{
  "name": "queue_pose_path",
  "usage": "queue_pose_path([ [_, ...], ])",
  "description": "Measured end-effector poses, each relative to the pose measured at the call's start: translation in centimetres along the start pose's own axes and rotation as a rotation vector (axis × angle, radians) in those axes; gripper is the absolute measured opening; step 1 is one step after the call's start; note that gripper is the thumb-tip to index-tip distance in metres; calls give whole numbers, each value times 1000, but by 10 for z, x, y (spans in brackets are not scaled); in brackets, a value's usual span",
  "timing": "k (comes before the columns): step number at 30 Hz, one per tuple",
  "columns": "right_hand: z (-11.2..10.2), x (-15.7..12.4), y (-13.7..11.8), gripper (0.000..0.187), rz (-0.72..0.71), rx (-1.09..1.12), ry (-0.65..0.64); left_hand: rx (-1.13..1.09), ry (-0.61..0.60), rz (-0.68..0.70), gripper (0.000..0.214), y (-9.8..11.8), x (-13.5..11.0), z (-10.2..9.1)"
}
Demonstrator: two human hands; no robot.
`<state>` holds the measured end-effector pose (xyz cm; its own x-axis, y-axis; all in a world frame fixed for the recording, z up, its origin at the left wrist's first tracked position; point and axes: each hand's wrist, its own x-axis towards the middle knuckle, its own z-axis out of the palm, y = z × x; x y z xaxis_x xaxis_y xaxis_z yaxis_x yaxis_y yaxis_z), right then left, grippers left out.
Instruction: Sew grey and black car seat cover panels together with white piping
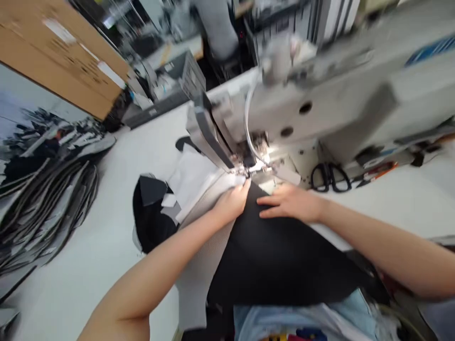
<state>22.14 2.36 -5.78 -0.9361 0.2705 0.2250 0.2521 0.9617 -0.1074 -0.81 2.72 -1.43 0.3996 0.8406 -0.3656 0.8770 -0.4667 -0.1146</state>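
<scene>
A sewing machine (213, 132) stands over the table with its lit needle area above a black fabric panel (277, 260). Close to the presser foot, my left hand (234, 201) pinches the edge where the black fabric meets a grey ribbed fabric (202, 255). White fabric (194, 173) lies bunched left of the needle. My right hand (287, 203) rests flat on the black fabric just right of the seam, its fingers spread. The lower part of the black panel drapes toward my lap.
Black-handled scissors (330, 177) lie right of the needle on the white table (88, 255). A black piece of fabric (151, 222) sits left of my work. Bundled dark strips (53, 203) cover the far left, near a cardboard box (67, 52). A grey crate (192, 78) stands behind; a person (216, 28) sits beyond.
</scene>
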Motion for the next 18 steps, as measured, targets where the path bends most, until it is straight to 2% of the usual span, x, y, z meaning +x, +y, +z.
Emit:
queue_pose_path([
  [3,6,22,-23,37,142,-66,-72,-16,-12,143,59,-19,2,-5],
  [5,11,40,-37,36,248,-115,-74,-7,2,211,59,-29,4,-11],
  [7,12,50,-53,45,311,-145,-78,41,41,201,61,-32,4,-12],
  [9,9,47,-72,58,326,-130,-80,99,115,131,61,-28,0,-6],
  [12,11,16,-105,64,292,-37,-25,136,236,45,54,-18,-12,9],
  [15,25,-36,-133,53,182,144,32,74,405,55,44,-17,-26,23],
  [17,39,-83,-142,44,283,356,19,-14,523,93,45,-24,-25,28],
  [18,45,-111,-144,41,454,467,10,-50,517,130,50,-29,-20,31],
])
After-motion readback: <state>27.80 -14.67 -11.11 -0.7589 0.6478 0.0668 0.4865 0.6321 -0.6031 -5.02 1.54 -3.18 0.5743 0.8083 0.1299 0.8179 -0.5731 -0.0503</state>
